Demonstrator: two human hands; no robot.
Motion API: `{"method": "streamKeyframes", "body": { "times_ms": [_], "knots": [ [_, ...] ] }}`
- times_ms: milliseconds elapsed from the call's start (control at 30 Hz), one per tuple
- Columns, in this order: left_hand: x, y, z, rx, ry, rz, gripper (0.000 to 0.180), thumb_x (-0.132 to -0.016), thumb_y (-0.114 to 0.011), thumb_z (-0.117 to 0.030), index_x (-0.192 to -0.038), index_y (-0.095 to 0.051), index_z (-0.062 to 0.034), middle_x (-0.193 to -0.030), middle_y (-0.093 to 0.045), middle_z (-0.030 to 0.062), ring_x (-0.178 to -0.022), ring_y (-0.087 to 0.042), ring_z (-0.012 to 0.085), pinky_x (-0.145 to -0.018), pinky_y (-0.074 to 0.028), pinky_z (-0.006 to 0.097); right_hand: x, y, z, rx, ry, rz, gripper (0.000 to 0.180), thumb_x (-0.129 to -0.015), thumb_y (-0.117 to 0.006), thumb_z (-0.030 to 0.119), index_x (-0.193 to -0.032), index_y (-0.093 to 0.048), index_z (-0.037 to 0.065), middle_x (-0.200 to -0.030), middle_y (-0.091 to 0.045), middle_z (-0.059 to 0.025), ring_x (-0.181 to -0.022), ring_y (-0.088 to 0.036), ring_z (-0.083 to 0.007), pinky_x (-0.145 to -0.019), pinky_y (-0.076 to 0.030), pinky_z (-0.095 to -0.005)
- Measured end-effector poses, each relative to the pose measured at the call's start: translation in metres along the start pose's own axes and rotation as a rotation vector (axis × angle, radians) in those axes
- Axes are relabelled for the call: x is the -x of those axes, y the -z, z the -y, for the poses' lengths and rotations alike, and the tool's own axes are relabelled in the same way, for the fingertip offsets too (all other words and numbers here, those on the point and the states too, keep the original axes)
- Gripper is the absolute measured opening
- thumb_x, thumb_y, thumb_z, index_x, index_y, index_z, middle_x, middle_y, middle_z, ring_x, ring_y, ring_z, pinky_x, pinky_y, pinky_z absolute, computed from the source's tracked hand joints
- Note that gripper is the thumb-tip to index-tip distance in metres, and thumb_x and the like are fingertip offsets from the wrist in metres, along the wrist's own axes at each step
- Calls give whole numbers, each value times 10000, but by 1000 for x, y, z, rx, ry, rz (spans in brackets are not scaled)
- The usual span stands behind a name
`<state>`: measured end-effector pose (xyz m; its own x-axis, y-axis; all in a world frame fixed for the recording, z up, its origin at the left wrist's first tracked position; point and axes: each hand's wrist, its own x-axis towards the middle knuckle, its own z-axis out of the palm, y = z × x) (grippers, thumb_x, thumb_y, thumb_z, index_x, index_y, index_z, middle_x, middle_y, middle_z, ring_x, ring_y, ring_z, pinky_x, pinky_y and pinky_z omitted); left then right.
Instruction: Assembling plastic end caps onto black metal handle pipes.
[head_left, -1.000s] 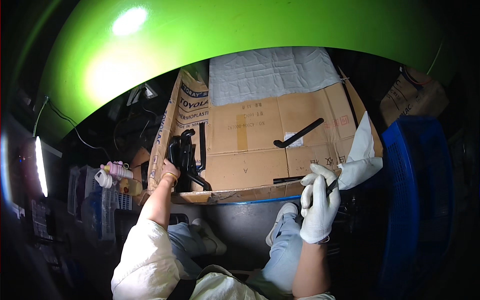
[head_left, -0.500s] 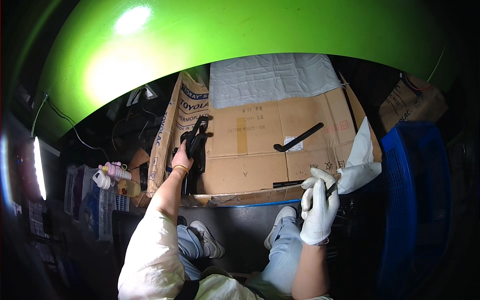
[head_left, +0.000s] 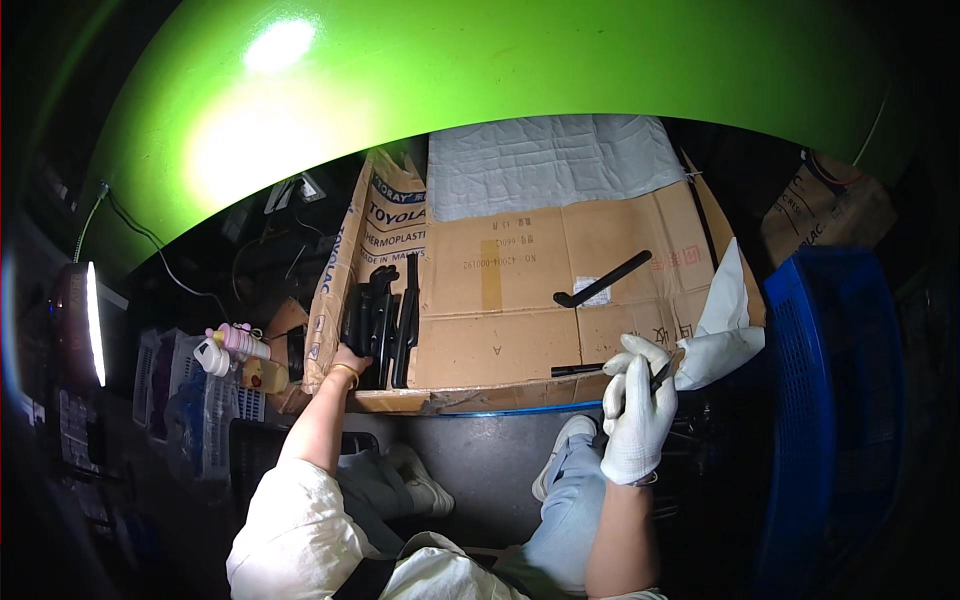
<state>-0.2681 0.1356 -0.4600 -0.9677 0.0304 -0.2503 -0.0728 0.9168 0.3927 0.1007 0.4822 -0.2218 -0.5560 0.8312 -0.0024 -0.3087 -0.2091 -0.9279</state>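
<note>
Head camera view, looking down: the person sits beneath a large glossy green panel (head_left: pixel 480 90) that arches across the top of the frame. Flattened cardboard (head_left: pixel 520 350) lies in front of the knees as a work surface, with a grey cloth (head_left: pixel 550 165) spread at its far end. The left hand (head_left: pixel 350 362), bare with a thin band at the wrist, reaches to the left edge of the cardboard and rests against the lower end of a cluster of long black parts (head_left: pixel 385 325) standing upright against a raised cardboard flap (head_left: pixel 375 240); the fingers are hidden behind the parts, so it cannot be determined whether they are closed around one or only touching. The right hand (head_left: pixel 637 415), in a white glove, is raised at the near right edge of the cardboard with the fingers curled and pinching a thin dark tool (head_left: pixel 665 372), whose tip points toward a white bag (head_left: pixel 722 335) just beside the hand. A separate black L-shaped part (head_left: pixel 603 279) lies flat on the cardboard, well apart from both hands, with a small white label next to it. Another slim black strip (head_left: pixel 578 370) lies near the front edge, close to the gloved hand. To the right stands a blue plastic crate (head_left: pixel 830 400). To the left, on the dark floor, a pink-and-white bottle (head_left: pixel 232 345) sits near a lit lamp strip (head_left: pixel 93 322). The person's jeans and white shoes are visible below the cardboard.
</note>
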Motion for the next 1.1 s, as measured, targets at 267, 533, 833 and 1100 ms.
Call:
{"method": "streamKeyframes", "body": {
  "times_ms": [267,533,833,1100],
  "knots": [
    [77,-23,-193,-103,-965,8,454,-755,-748,-237,-1153,-615,-63,-1104,-625,151,-1081,-556,338,-945,-449,423,1,3,17,-93,68,-244,226,-999,-406,127,-1129,-565,32,-746,-521,-27,-440,-355,-31,-356,-257,-169],
    [144,-186,-311,-154,-1281,990,525,-793,-741,-191,-1257,-555,-31,-1250,-587,179,-1165,-565,299,-1006,-441,360,-1,-1,10,-23,117,-229,228,-1004,-408,142,-1126,-559,23,-711,-500,-24,-412,-333,-42,-337,-244,-178],
    [170,-229,-337,-414,-1224,1003,405,-774,-643,-150,-1163,-651,-41,-1155,-642,207,-1139,-583,345,-957,-453,404,-2,4,10,106,167,-210,229,-990,-384,99,-1111,-551,0,-665,-483,-32,-395,-311,-42,-334,-237,-182],
    [132,-179,-380,60,-1041,740,650,-726,-743,-203,-1294,-487,-18,-1159,-616,214,-1082,-588,361,-901,-511,389,0,2,13,32,161,-226,224,-992,-387,100,-1112,-547,0,-629,-470,-29,-394,-307,-42,-336,-230,-181]
  ]
}}
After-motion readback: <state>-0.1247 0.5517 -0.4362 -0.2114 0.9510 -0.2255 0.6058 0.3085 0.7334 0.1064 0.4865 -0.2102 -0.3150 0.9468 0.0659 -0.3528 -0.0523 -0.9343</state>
